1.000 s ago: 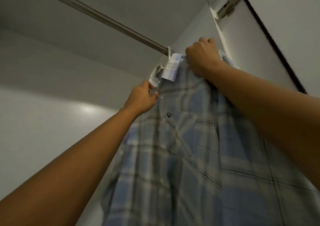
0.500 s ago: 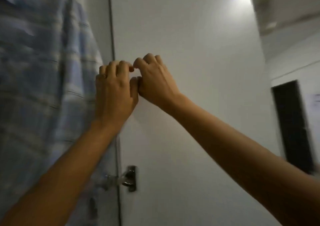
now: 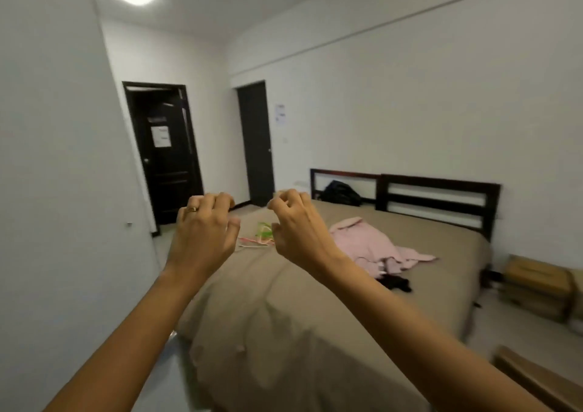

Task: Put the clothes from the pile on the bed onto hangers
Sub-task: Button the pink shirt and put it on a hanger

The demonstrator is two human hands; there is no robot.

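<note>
A pink garment [image 3: 375,246] lies crumpled on the tan bed [image 3: 284,317], with a small black garment [image 3: 396,283] beside its near edge. Thin plastic hangers [image 3: 260,238], pink and green, lie on the bed to the left of the pink garment. My left hand [image 3: 203,233] and my right hand [image 3: 298,227] hang in the air in front of me, above the bed's near left part. Both have loosely curled fingers and hold nothing. The plaid shirt is out of view.
A white wardrobe panel [image 3: 63,191] fills the left side. Two dark doors [image 3: 164,153] stand at the far end. A dark bag [image 3: 340,192] sits by the headboard [image 3: 438,199]. Cardboard boxes [image 3: 536,285] stand on the floor to the right of the bed.
Both hands let go of the plaid shirt hung on the wardrobe rail. My view swung right from the wardrobe to the bed, and my hands now float empty.
</note>
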